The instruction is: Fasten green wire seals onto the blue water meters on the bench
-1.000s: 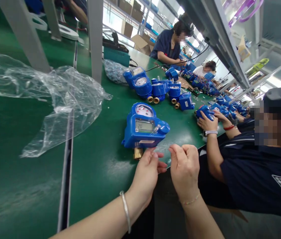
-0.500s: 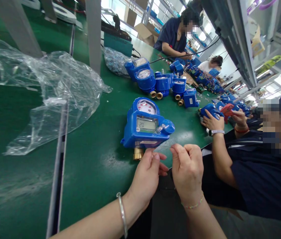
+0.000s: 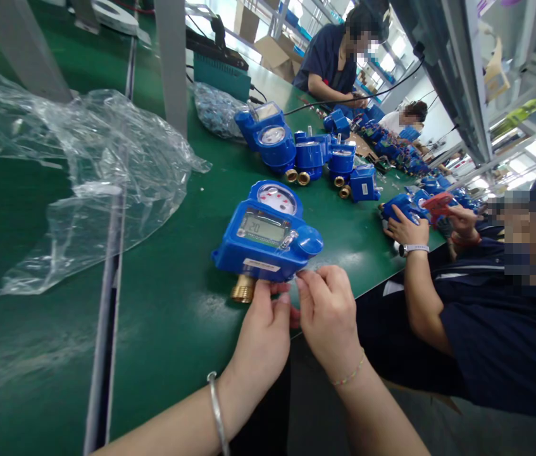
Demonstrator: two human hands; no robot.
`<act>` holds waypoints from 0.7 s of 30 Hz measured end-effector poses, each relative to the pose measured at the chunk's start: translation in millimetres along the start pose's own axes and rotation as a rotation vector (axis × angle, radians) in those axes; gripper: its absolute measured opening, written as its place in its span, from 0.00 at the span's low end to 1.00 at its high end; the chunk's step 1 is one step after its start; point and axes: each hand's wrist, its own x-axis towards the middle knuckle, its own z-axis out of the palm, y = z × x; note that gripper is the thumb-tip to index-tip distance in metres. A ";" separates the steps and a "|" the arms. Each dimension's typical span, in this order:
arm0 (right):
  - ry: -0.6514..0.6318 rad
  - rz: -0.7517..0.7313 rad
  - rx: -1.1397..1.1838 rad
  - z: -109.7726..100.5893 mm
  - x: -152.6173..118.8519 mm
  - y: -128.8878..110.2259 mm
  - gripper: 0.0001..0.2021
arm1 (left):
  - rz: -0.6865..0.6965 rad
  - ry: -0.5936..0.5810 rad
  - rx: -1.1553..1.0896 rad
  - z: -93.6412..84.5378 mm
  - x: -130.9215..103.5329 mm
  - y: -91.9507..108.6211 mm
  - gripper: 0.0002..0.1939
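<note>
A blue meter (image 3: 264, 235) with a round dial, a lit display and a brass threaded end stands on the green table, tilted a little to the left. Below its front edge, my left hand (image 3: 268, 329) touches the underside beside the brass end, its fingers curled round part of the meter. My right hand (image 3: 328, 310) is closed in a pinch at the meter's lower right corner. What its fingertips hold is too small to make out; a thin wire or thread may be there.
Several blue meters (image 3: 309, 157) stand behind. Crumpled clear plastic (image 3: 139, 145) lies on the green table (image 3: 168, 361) at left, across a metal rail (image 3: 104, 342). At right, a co-worker's hand (image 3: 407, 231) holds a blue meter. Another person sits at the back.
The blue meter has turned and shifted slightly left. My left hand has moved left with it, and my right hand has moved left, from beside the meter to its lower right corner.
</note>
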 end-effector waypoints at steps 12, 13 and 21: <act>-0.054 0.092 0.326 -4.3 -12.0 -14.8 0.13 | -0.207 0.002 0.067 -11.1 -9.3 15.1 0.08; -0.054 0.121 0.349 -4.7 -17.2 -11.6 0.16 | -0.257 -0.007 0.069 -13.0 -12.6 16.0 0.09; -0.029 0.420 0.616 9.2 -75.7 7.4 0.15 | -0.330 -0.280 0.670 -67.8 -54.7 31.0 0.18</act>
